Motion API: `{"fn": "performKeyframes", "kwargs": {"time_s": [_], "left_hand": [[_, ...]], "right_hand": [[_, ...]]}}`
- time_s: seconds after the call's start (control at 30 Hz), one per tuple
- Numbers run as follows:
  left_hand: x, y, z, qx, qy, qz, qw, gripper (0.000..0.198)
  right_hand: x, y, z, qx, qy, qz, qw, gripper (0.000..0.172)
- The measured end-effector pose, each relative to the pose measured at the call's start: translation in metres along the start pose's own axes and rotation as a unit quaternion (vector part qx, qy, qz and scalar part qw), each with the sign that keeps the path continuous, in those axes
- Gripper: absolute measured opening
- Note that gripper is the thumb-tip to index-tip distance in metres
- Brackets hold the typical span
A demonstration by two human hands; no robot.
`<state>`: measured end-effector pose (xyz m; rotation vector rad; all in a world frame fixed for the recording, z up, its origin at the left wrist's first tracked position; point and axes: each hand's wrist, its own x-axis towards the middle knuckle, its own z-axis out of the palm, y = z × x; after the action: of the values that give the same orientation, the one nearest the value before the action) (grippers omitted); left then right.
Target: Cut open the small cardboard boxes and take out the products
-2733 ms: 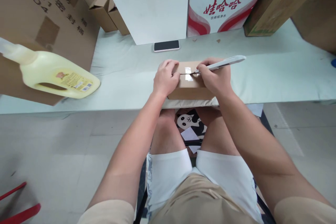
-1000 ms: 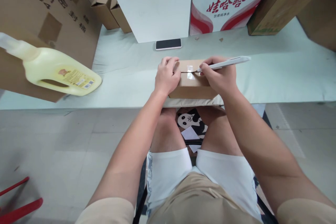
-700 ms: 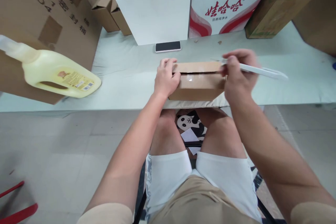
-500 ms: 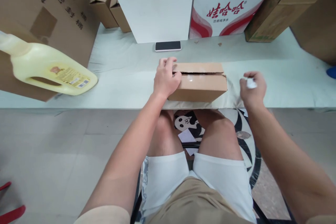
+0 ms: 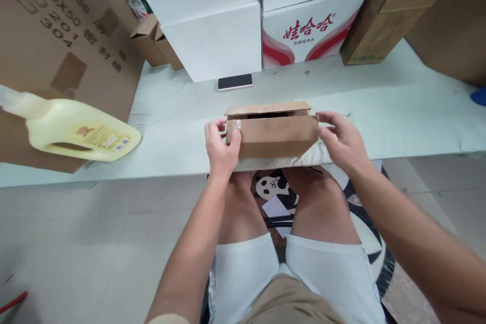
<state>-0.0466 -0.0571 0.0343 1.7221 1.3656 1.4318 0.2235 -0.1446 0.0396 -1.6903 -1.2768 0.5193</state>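
Observation:
A small brown cardboard box (image 5: 277, 136) rests near the front edge of the table, its top flaps parted by a narrow dark gap. My left hand (image 5: 223, 147) grips the left end, thumb on the front face beside a shiny patch that looks like clear tape (image 5: 236, 124). At the opposite end, my right hand (image 5: 341, 139) has thumb and forefinger closed on the right edge near the flap's corner. The box's contents cannot be made out through the gap.
A phone (image 5: 235, 82) lies behind the box. White cartons (image 5: 216, 45) and a printed water carton (image 5: 309, 30) line the back. On the left, a yellow jug (image 5: 81, 129) stands before a large carton (image 5: 94, 61). A tall brown box (image 5: 379, 30) is at right.
My right hand has come left to the box's right end; the white crumpled thing it held no longer shows. My left hand has shifted down the left end, and the flap gap looks wider.

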Motion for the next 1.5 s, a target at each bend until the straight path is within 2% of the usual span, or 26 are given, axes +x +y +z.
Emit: {"fn": "performKeyframes", "kwargs": {"time_s": [0.13,0.27,0.33,0.4,0.43,0.5,0.57,0.73,0.83,0.9,1.0,1.1,1.17,1.23,1.3,1.37,1.43,1.5], "left_hand": [[-0.026,0.003,-0.009,-0.138,-0.002,-0.099,0.985,0.038],[-0.029,0.012,-0.010,-0.241,0.024,-0.188,0.952,0.051],[-0.026,0.012,-0.011,-0.237,0.044,-0.199,0.950,0.048],[-0.024,0.009,-0.013,-0.211,0.049,-0.172,0.961,0.046],[-0.024,0.006,-0.014,-0.199,0.046,-0.149,0.968,0.047],[-0.029,-0.001,-0.017,-0.177,0.037,-0.103,0.978,0.049],[-0.037,-0.007,-0.020,-0.145,0.027,-0.069,0.987,0.045],[-0.054,-0.018,-0.025,-0.087,0.036,-0.001,0.996,0.039],[-0.050,-0.021,-0.028,-0.085,0.035,0.042,0.995,0.044],[-0.045,-0.023,-0.030,-0.076,0.021,0.073,0.994,0.049],[-0.039,-0.025,-0.031,-0.067,0.003,0.106,0.992,0.054],[-0.040,-0.025,-0.028,-0.058,-0.013,0.107,0.992,0.059],[-0.044,-0.025,-0.025,-0.041,-0.012,0.101,0.994,0.063],[-0.049,-0.025,-0.022,-0.029,-0.005,0.101,0.994,0.064],[-0.053,-0.025,-0.020,-0.034,0.003,0.110,0.993,0.062],[-0.056,-0.024,-0.019,-0.037,0.010,0.116,0.992,0.061],[-0.058,-0.023,-0.019,-0.027,0.010,0.114,0.993,0.063],[-0.059,-0.021,-0.019,-0.017,0.000,0.103,0.995,0.066]], "right_hand": [[-0.030,-0.024,0.012,0.079,-0.022,-0.086,0.993,0.030],[-0.048,-0.020,0.021,0.117,-0.069,-0.206,0.969,0.057],[-0.050,-0.015,0.022,0.133,-0.104,-0.215,0.962,0.071],[-0.048,-0.015,0.019,0.116,-0.102,-0.190,0.970,0.076],[-0.046,-0.017,0.017,0.084,-0.089,-0.179,0.976,0.070],[-0.043,-0.024,0.012,-0.012,-0.057,-0.186,0.981,0.048],[-0.040,-0.034,0.007,-0.107,-0.046,-0.222,0.968,0.032],[-0.034,-0.051,0.002,-0.265,-0.087,-0.278,0.919,0.034],[-0.026,-0.055,-0.001,-0.290,-0.135,-0.326,0.890,0.032],[-0.021,-0.055,-0.006,-0.278,-0.137,-0.342,0.887,0.031],[-0.016,-0.051,-0.014,-0.236,-0.098,-0.321,0.912,0.031],[-0.014,-0.051,-0.024,-0.230,-0.054,-0.290,0.927,0.032],[-0.013,-0.057,-0.028,-0.274,-0.023,-0.290,0.917,0.033],[-0.013,-0.069,-0.030,-0.333,-0.012,-0.311,0.890,0.031],[-0.013,-0.082,-0.029,-0.383,-0.053,-0.342,0.857,0.032],[-0.014,-0.093,-0.027,-0.420,-0.135,-0.349,0.827,0.035],[-0.016,-0.100,-0.025,-0.457,-0.195,-0.315,0.808,0.028],[-0.018,-0.103,-0.021,-0.492,-0.194,-0.260,0.808,0.016]]}}
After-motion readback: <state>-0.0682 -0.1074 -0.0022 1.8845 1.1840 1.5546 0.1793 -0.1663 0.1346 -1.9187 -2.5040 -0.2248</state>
